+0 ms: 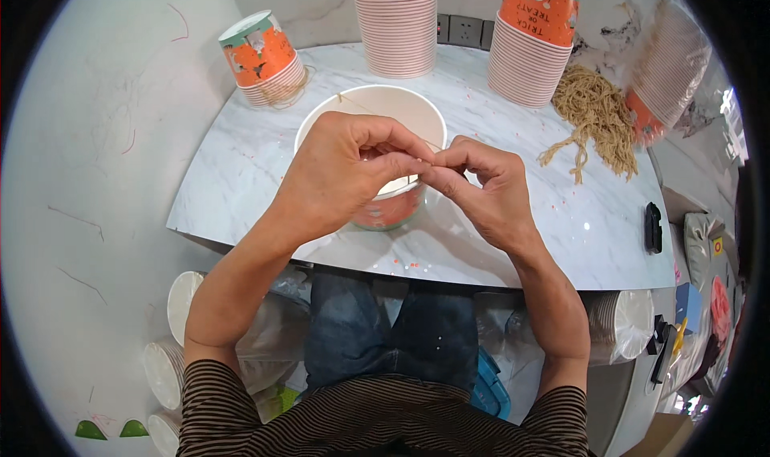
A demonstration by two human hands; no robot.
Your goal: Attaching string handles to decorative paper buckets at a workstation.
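A paper bucket [385,104], white inside and orange and green outside, stands upright in front of me on the table. Thin tan string [370,106] runs from a spot on its far left rim across the mouth to my fingers. Over the bucket's near right rim, my left hand [341,164] pinches the string between thumb and forefinger. Touching it fingertip to fingertip, my right hand [485,186] is pinched on the string as well. The fingers cover the string's end and part of the rim.
Stacked buckets [396,32] line the back of the marble-patterned table [241,160]; another stack [533,48] and a shorter one [263,60] flank them. A heap of tan strings [593,112] lies at right, beside a plastic-wrapped stack [667,68]. A black object [654,228] sits near the right edge.
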